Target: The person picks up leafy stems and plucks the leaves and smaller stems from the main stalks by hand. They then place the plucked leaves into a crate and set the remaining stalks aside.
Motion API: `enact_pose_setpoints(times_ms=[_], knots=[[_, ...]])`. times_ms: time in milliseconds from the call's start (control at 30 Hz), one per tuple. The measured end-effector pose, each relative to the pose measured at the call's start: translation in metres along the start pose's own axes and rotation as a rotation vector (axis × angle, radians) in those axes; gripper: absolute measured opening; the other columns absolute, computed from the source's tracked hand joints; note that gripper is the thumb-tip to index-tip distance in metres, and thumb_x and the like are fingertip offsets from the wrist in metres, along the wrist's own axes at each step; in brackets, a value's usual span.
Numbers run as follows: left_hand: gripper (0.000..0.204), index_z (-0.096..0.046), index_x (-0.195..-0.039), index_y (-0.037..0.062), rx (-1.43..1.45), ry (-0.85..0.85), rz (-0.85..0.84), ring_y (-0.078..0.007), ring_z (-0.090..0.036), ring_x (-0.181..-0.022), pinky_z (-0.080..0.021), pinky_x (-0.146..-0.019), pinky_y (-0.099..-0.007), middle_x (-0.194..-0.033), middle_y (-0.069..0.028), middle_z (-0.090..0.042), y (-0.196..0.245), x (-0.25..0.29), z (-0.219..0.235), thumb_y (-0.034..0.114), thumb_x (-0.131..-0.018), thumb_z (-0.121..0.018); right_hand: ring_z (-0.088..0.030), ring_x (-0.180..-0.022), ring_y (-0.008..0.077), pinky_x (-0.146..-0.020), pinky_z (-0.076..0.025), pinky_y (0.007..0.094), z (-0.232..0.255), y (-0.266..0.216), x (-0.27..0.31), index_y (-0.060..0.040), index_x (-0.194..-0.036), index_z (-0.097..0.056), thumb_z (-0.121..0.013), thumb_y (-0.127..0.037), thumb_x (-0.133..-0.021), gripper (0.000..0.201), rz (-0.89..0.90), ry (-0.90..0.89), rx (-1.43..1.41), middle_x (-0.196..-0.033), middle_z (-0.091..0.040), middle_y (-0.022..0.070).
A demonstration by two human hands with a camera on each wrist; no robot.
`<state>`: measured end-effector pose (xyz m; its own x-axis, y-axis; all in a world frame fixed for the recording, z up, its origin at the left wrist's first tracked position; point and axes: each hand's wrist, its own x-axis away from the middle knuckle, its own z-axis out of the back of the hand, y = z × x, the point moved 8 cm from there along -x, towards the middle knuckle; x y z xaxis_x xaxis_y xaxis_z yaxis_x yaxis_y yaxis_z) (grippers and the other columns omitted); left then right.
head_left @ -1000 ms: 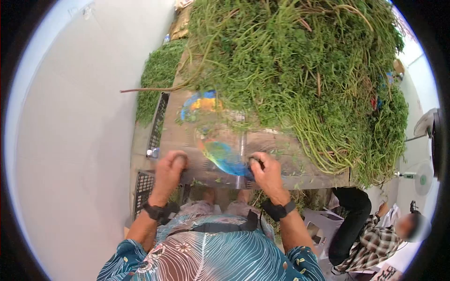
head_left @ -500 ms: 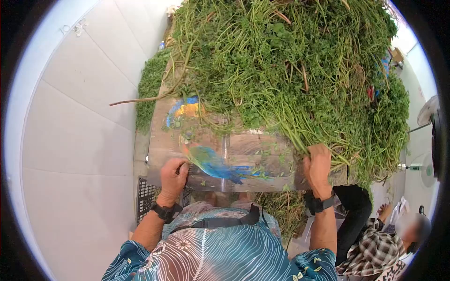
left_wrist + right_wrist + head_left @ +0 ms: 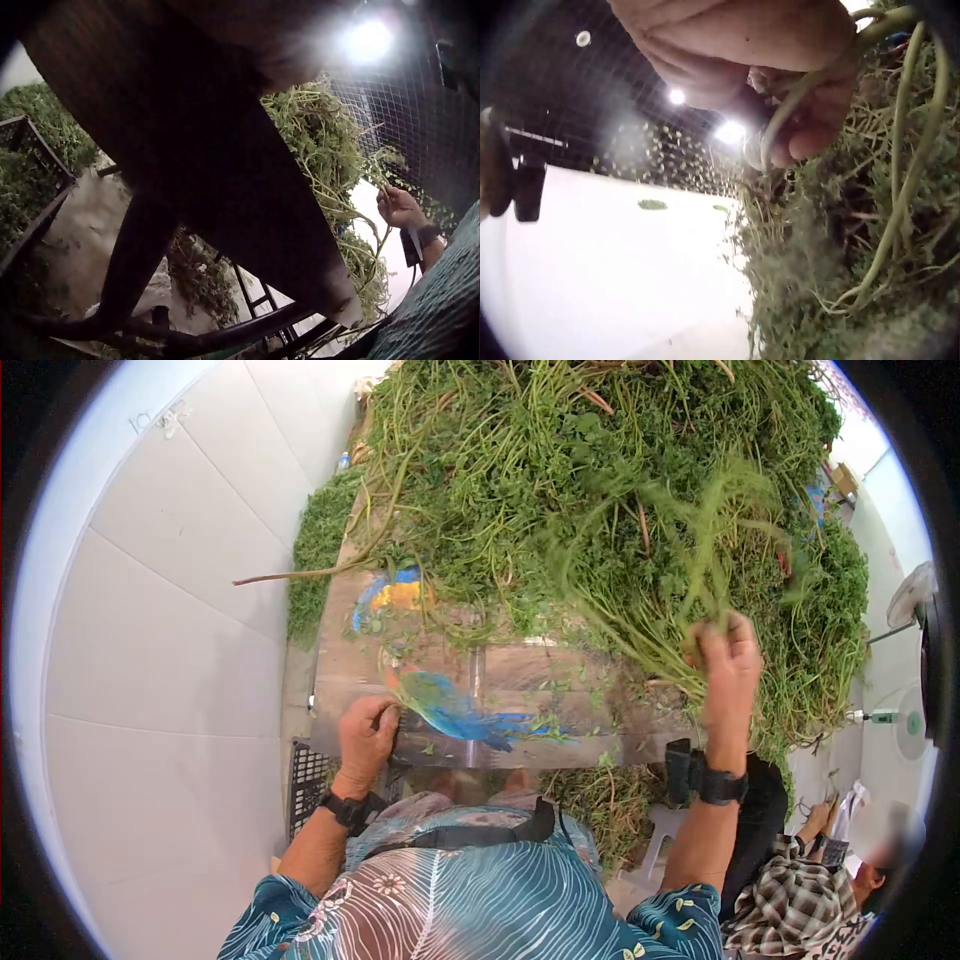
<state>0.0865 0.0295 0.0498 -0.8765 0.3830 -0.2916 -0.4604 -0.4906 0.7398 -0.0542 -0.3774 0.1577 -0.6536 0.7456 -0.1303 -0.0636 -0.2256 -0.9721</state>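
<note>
My right hand (image 3: pixel 729 650) pinches leafy green stems (image 3: pixel 908 127), raised above the front right part of the pile. Their upper ends are blurred in the head view. In the right wrist view a thick pale stem passes between thumb and fingers. My left hand (image 3: pixel 367 730) rests at the front left edge of the table (image 3: pixel 630 735), fingers curled, with nothing visible in it. A large heap of long-stemmed greens (image 3: pixel 520 490) covers the back and right of the table. Bare of greens at the front, the tabletop shows a blue and orange parrot picture (image 3: pixel 440 705).
One thick brown stem (image 3: pixel 290 575) juts past the table's left edge. Black plastic crates (image 3: pixel 308 775) and more greens (image 3: pixel 322 550) stand along the left wall. Cut greens (image 3: pixel 605 805) lie below the front edge. Another person (image 3: pixel 810 890) in a checked shirt sits at right, near a fan (image 3: pixel 908 720).
My right hand has gone from the table's front middle rightward to the pile, taken hold of stems and lifted them. My left hand has stayed near the front left edge.
</note>
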Motion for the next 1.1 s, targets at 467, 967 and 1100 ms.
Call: enact_pose_setpoints(times_ms=[467,967,1100], knots=[[0.017,-0.060,-0.095,-0.0006,0.342,-0.484,0.253,-0.0114,-0.057,-0.073,-0.047,-0.063,-0.0239,-0.083,-0.0071,-0.063,0.039,-0.006,-0.073,0.009,-0.086,-0.050,-0.060,-0.080,0.0364,-0.067,-0.046,0.0399,-0.079,0.056,0.090,0.0002,-0.105,-0.052,-0.058,-0.012,-0.079,0.030,0.049,-0.396,0.447,-0.088,-0.061,0.0220],[0.038,-0.045,-0.114,0.0046,1.381,-0.850,0.853,-0.0249,-0.056,-0.100,-0.045,-0.086,-0.0386,-0.107,-0.0108,-0.057,0.095,0.006,-0.208,0.024,-0.085,-0.061,-0.052,-0.099,0.0379,-0.085,-0.041,0.0433,0.027,0.068,0.107,-0.0002,-0.105,-0.055,-0.060,-0.007,-0.074,0.032,0.080,-0.366,0.636,-0.103,-0.058,0.0203],[0.035,-0.049,-0.111,0.0023,1.456,-0.844,0.882,-0.0249,-0.057,-0.099,-0.045,-0.087,-0.0396,-0.104,-0.0118,-0.059,0.093,0.008,-0.217,0.022,-0.084,-0.061,-0.053,-0.090,0.0370,-0.082,-0.041,0.0433,0.019,0.072,0.110,-0.0016,-0.099,-0.057,-0.061,-0.006,-0.071,0.028,0.253,-0.422,0.719,-0.093,-0.059,0.0183]])
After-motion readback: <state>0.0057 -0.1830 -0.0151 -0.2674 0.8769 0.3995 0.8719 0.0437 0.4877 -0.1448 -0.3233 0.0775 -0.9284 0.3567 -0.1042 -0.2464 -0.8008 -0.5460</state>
